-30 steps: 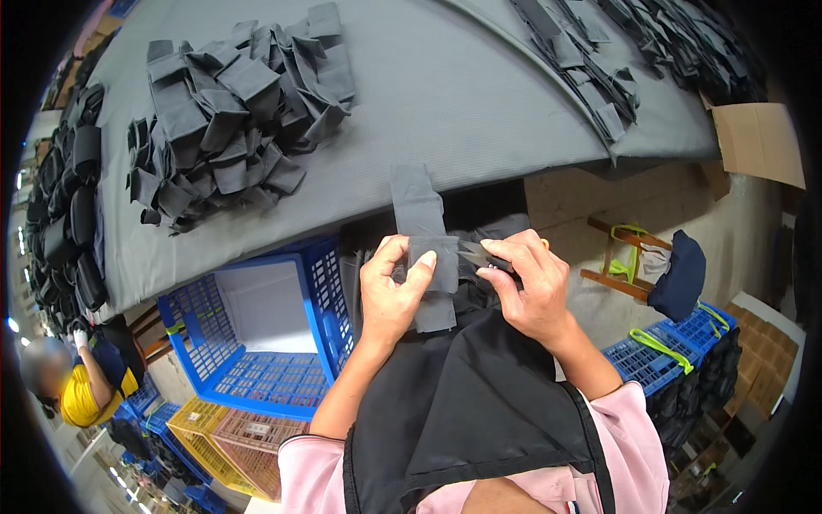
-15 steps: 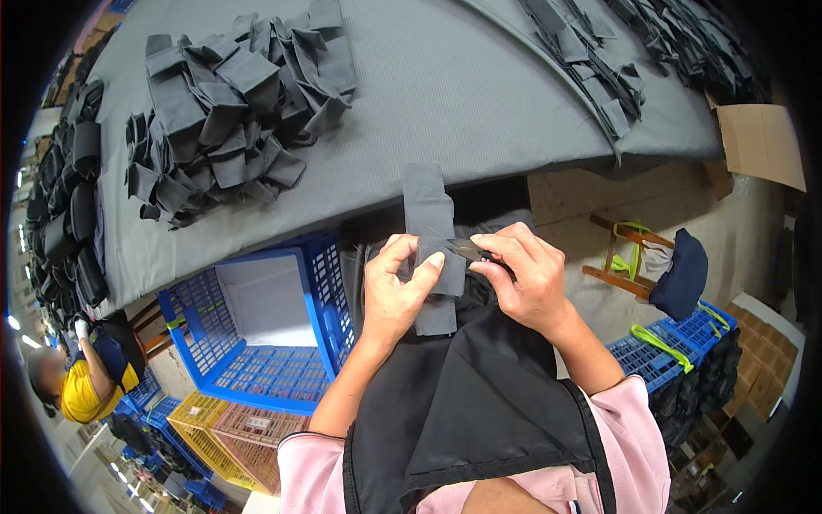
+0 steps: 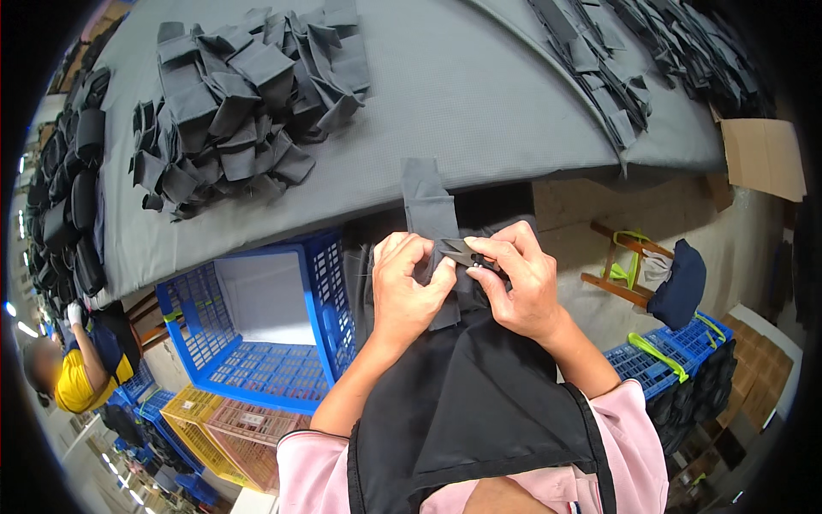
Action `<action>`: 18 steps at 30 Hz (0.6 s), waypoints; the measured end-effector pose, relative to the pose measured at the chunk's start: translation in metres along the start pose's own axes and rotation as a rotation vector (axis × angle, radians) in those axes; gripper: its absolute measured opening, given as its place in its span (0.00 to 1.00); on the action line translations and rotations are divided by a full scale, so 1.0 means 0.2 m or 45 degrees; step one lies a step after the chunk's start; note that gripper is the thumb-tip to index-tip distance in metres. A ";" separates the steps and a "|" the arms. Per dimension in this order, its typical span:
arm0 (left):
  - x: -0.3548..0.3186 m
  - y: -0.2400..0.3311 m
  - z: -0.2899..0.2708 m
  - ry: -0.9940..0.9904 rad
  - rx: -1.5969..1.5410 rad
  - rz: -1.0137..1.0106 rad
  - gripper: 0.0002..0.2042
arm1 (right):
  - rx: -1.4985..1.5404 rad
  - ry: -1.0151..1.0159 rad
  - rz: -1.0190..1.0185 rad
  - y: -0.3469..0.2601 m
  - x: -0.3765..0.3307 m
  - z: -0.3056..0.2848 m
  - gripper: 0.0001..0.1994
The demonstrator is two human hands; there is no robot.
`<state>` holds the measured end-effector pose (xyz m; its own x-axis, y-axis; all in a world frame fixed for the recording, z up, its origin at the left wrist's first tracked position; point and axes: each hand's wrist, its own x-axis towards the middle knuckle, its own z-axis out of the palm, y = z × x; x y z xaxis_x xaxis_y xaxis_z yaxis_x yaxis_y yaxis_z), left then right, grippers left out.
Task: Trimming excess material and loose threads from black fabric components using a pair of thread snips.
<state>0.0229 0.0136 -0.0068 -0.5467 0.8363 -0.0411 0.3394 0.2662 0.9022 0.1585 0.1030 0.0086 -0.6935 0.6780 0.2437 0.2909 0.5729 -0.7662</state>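
Note:
My left hand (image 3: 406, 283) pinches a dark grey fabric strip (image 3: 431, 210) between thumb and fingers. The strip's far end lies at the table edge, and its near end hangs over my black apron (image 3: 479, 403). In my right hand (image 3: 524, 278) is a pair of thread snips (image 3: 463, 252), held between thumb and fingers. The snips' blades point left and touch or cross the fabric beside my left fingertips. Whether a thread lies between the blades cannot be made out.
A grey-covered table (image 3: 428, 94) carries a heap of grey fabric pieces (image 3: 231, 103) at left and strips (image 3: 591, 60) at right. Below stand a blue crate (image 3: 321, 300), a yellow crate (image 3: 201, 428) and a wooden stool (image 3: 618, 257). A person in yellow (image 3: 81, 377) is at far left.
The snips have moved left, and their blades now show against the fabric. My left hand has shifted slightly right, and the strip's folded section has turned down out of sight.

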 end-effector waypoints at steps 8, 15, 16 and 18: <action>0.00 0.01 0.01 0.065 0.136 0.134 0.08 | -0.065 0.009 -0.082 -0.01 0.01 0.02 0.17; 0.00 -0.01 0.01 0.072 0.159 0.163 0.09 | -0.128 0.085 -0.100 -0.02 -0.01 0.05 0.17; -0.01 -0.01 0.01 0.072 0.150 0.149 0.09 | -0.128 0.086 -0.100 -0.02 -0.02 0.05 0.17; 0.00 0.00 0.01 0.067 0.155 0.157 0.09 | -0.131 0.097 -0.066 -0.02 -0.02 0.05 0.17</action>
<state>0.0242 0.0135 -0.0082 -0.5331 0.8410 0.0922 0.4950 0.2217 0.8401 0.1538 0.0928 0.0050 -0.6584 0.6769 0.3291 0.3246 0.6499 -0.6872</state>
